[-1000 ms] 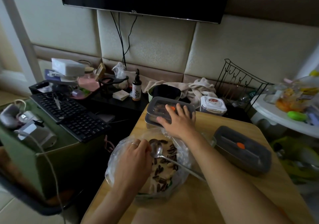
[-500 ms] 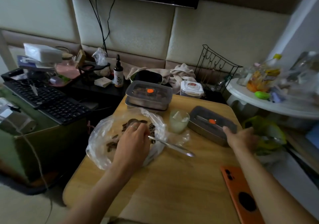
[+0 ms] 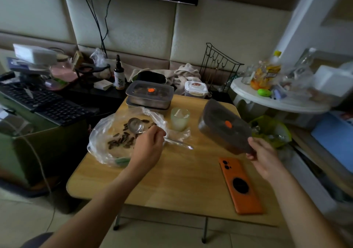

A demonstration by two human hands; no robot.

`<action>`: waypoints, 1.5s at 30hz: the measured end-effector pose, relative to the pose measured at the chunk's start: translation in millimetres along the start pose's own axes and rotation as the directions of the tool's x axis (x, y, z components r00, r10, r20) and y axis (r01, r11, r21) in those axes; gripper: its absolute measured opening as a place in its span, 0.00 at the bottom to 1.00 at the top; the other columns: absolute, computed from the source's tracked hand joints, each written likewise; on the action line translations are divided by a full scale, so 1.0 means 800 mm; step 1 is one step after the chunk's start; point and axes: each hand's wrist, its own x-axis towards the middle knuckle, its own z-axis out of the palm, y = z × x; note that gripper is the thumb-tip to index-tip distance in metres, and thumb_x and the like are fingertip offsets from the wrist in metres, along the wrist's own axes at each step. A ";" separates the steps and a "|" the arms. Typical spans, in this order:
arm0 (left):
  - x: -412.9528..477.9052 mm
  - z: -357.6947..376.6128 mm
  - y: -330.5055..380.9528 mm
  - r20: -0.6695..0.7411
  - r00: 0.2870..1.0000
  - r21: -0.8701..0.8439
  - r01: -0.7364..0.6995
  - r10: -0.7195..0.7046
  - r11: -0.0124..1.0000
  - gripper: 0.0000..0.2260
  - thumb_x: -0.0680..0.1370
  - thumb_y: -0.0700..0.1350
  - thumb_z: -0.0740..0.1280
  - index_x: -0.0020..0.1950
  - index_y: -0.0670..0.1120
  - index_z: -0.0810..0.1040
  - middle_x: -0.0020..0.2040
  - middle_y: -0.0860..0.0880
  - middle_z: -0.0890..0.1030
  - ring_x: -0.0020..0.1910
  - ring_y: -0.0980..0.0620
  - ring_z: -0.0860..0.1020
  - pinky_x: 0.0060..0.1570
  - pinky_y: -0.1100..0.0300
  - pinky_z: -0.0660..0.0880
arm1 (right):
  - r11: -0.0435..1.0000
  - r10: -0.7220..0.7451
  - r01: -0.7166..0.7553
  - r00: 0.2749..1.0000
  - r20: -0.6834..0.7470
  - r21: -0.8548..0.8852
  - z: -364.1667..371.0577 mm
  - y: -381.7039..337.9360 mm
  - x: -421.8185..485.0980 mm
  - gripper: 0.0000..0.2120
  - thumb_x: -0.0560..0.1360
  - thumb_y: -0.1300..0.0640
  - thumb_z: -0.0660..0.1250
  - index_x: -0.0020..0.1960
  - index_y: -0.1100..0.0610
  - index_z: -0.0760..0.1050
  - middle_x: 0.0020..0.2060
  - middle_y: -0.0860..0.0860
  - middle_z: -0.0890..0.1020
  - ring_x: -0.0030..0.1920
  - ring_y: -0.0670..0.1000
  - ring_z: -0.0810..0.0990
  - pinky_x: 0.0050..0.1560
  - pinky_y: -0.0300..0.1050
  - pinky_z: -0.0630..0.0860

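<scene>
On a small wooden table lies a clear plastic bag holding dark seeds. My left hand pinches the handle of a metal spoon, whose bowl sits over the bag. My right hand grips the near corner of a grey lidded container with an orange dot, lifted and tilted above the table's right side. A second lidded metal container sits at the table's far edge.
A pale green cup stands between bag and lifted container. An orange phone lies near the front right. A keyboard sits on a box to the left. A white shelf with bottles and a green bag crowd the right.
My right hand left the far container, reached the grey container at the right and has lifted it tilted off the table. My left hand stays at the bag, now holding the spoon.
</scene>
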 end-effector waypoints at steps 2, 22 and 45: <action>-0.007 0.000 0.010 0.123 0.980 -0.187 0.176 -0.155 0.966 0.13 0.86 0.49 0.57 0.54 0.47 0.80 0.45 0.47 0.84 0.42 0.50 0.82 0.45 0.50 0.79 | 0.998 0.008 0.000 0.993 0.119 -0.066 0.001 0.008 -0.031 0.04 0.84 0.57 0.65 0.55 0.56 0.78 0.50 0.55 0.83 0.45 0.52 0.80 0.40 0.44 0.73; -0.056 0.014 0.010 0.318 0.861 -0.086 0.442 -0.396 0.893 0.10 0.82 0.55 0.57 0.57 0.54 0.75 0.55 0.44 0.76 0.55 0.43 0.76 0.56 0.42 0.78 | 0.590 -0.197 0.279 0.960 0.200 -0.758 0.062 0.046 -0.113 0.11 0.85 0.46 0.60 0.57 0.54 0.71 0.46 0.48 0.76 0.43 0.48 0.75 0.39 0.43 0.68; -0.057 0.026 0.019 0.325 0.878 -0.262 0.441 -0.351 0.859 0.12 0.86 0.56 0.53 0.61 0.50 0.69 0.55 0.43 0.76 0.53 0.44 0.78 0.54 0.45 0.78 | 0.296 -0.673 0.386 0.733 0.096 -0.874 0.104 0.071 -0.108 0.14 0.82 0.48 0.66 0.45 0.58 0.76 0.39 0.53 0.78 0.36 0.48 0.67 0.31 0.37 0.56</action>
